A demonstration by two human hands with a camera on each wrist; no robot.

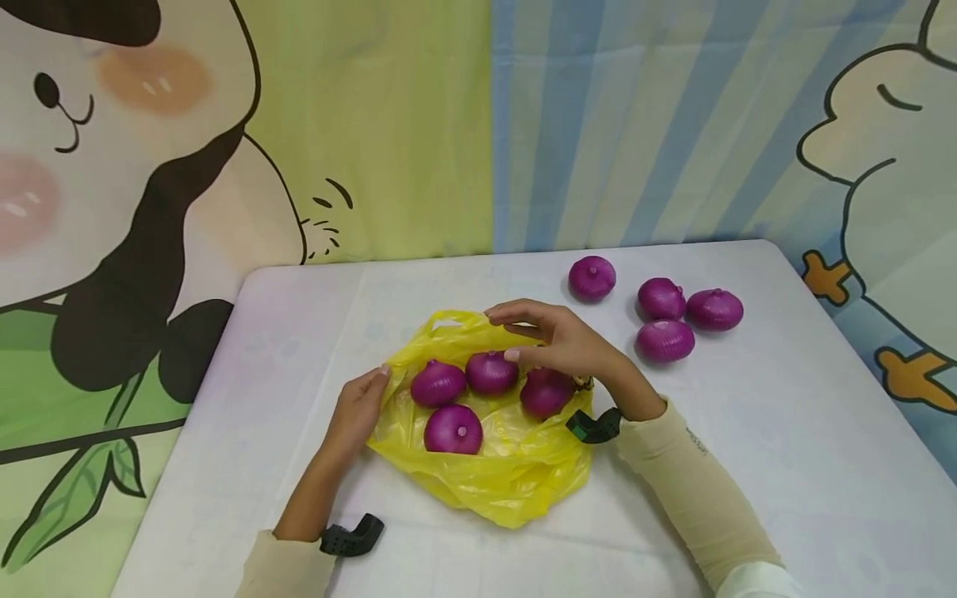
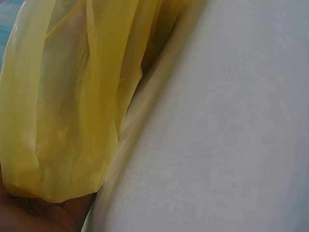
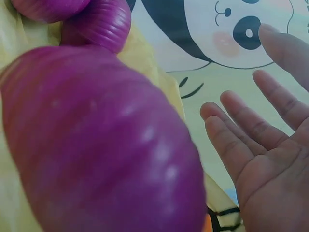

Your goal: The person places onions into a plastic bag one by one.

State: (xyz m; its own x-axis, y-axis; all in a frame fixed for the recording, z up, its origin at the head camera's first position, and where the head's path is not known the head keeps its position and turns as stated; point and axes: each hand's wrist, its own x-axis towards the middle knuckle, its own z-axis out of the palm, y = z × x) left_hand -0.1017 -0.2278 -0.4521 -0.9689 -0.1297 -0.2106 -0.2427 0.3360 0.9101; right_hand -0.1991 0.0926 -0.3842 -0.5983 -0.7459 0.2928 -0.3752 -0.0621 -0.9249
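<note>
Left wrist view: left hand (image 2: pixel 46 213) partly behind bag (image 2: pixel 63 121), cut off at bottom edge. Right wrist view: nearest onion (image 3: pixel 106 145) blurred, cut off below.

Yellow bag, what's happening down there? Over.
Left hand grips yellow bag by its edge. Right hand open above it, holding nothing. Four onions inside, four more on table. Only right hand over the opening.

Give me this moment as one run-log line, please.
left hand: grips yellow bag edge | right hand: open over bag, empty | bagged onions: four visible | loose onions: four, on white table
</note>
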